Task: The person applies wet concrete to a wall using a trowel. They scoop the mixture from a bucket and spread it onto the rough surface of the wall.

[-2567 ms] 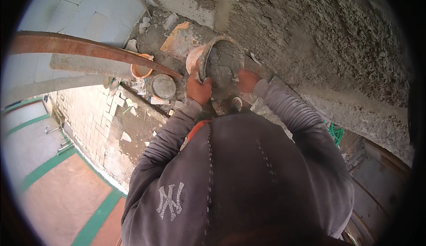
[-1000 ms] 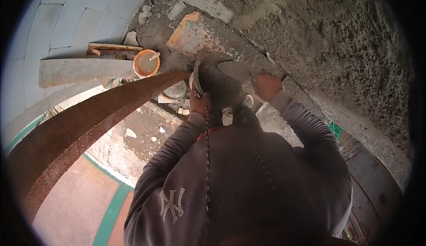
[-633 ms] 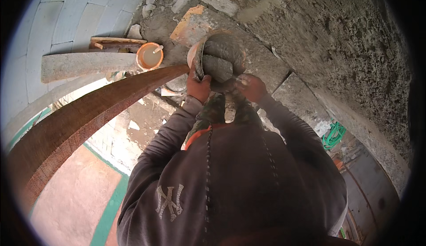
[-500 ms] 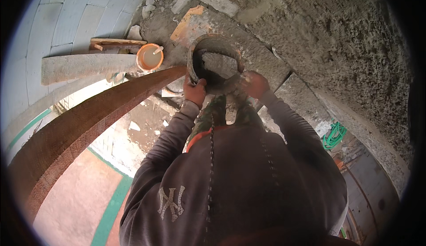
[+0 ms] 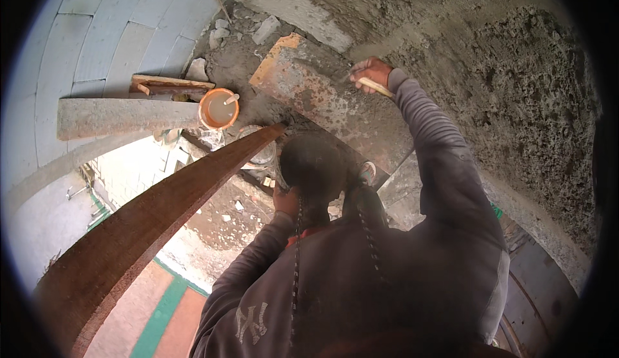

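My left hand (image 5: 287,200) is closed on the left side of a dark round bucket (image 5: 313,164) held close against my body. Its mouth is in shadow, so I cannot tell what is inside. My right hand (image 5: 371,73) reaches forward and to the right over a mortar-stained board (image 5: 309,80), near the rough wall. Wrapped in its fingers is a tool with a pale wooden handle (image 5: 376,87); the working end cannot be made out.
An orange bucket (image 5: 219,108) with murky liquid and a stick stands left of the board. A long brown plank (image 5: 161,209) slants in from the lower left. Rough plaster (image 5: 516,87) covers the right wall. Rubble (image 5: 265,30) lies at the far end. A lower level shows beneath the plank.
My right hand has left the dark bucket's rim and moved forward, now gripping the wooden-handled tool. The bucket has come nearer my body, still in my left hand.
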`<action>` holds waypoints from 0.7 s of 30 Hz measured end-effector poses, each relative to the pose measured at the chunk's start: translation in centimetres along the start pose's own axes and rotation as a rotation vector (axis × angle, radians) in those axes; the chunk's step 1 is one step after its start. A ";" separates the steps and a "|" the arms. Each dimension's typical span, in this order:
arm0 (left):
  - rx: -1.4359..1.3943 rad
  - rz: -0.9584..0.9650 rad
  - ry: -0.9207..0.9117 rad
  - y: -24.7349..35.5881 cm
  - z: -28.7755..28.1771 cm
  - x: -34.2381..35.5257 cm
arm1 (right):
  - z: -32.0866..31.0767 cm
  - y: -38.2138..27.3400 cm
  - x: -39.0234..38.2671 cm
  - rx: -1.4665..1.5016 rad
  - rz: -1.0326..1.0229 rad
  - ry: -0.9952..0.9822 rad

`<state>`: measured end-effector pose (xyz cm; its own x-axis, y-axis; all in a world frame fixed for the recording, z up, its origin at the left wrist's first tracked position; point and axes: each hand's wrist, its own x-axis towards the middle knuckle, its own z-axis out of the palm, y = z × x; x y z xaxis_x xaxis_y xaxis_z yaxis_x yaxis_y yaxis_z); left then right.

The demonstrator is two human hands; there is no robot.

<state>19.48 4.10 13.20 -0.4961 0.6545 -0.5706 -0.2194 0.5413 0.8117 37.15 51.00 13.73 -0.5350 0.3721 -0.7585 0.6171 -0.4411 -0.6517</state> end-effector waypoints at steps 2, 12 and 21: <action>0.120 -0.072 0.070 -1.6 -1.4 0.1 | -2.8 -2.4 0.3 -0.341 -0.105 0.389; -0.210 -0.059 0.076 1.0 1.9 -0.1 | 2.0 -1.0 -14.8 -0.294 -0.201 0.327; -0.376 -0.054 0.072 3.2 4.5 -3.1 | -4.3 3.5 -1.0 -0.379 -0.215 0.700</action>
<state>24.08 6.24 17.01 -0.5305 0.5844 -0.6141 -0.5325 0.3339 0.7778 42.34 52.60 12.12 -0.2571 0.8954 -0.3636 0.7622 -0.0434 -0.6459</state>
